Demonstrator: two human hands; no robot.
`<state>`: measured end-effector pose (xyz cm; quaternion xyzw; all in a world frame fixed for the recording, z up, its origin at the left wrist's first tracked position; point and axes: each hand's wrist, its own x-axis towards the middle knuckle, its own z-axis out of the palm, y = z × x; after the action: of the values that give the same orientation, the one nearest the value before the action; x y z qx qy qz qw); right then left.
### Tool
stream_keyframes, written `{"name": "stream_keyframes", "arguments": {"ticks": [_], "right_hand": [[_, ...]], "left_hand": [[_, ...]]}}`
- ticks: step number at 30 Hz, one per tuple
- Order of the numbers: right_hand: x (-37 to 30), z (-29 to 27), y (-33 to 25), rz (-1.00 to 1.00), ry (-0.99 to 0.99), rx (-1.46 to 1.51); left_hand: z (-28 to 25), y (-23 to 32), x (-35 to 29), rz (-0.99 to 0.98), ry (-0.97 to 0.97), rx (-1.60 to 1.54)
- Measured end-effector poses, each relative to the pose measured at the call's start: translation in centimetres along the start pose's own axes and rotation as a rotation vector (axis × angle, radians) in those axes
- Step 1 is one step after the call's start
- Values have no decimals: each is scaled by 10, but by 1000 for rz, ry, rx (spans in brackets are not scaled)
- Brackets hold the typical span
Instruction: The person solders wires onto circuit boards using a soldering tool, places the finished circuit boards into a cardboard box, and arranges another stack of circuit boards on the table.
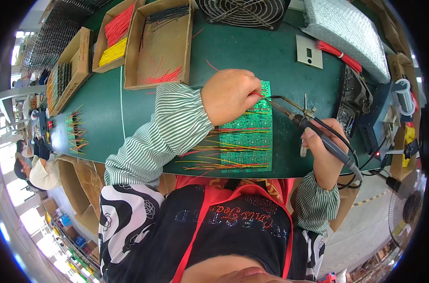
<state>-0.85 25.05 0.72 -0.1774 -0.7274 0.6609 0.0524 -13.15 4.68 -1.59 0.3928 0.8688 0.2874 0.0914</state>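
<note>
Cardboard trays [160,45]: three on the green surface [106,108], holding red, yellow and black wire.
Left hand [231,94]: fingers pinched on a red wire [260,95] at the top edge of the circuit panel [247,137].
Circuit panel: one, flat, centre of surface.
Right hand [325,155]: fingers clamped on one soldering iron [313,132].
Technique: likely best to hold the wire still, tip touching the joint only.
</note>
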Motion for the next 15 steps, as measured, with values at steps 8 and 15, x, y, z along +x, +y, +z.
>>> {"name": "stream_keyframes", "arguments": {"ticks": [8, 15], "right_hand": [[0, 0, -1, -15, -6, -35], [-6, -9, -6, -33, 37, -6]], "left_hand": [[0, -1, 2, 4, -14, 11], [-1, -1, 2, -1, -22, 6]]}}
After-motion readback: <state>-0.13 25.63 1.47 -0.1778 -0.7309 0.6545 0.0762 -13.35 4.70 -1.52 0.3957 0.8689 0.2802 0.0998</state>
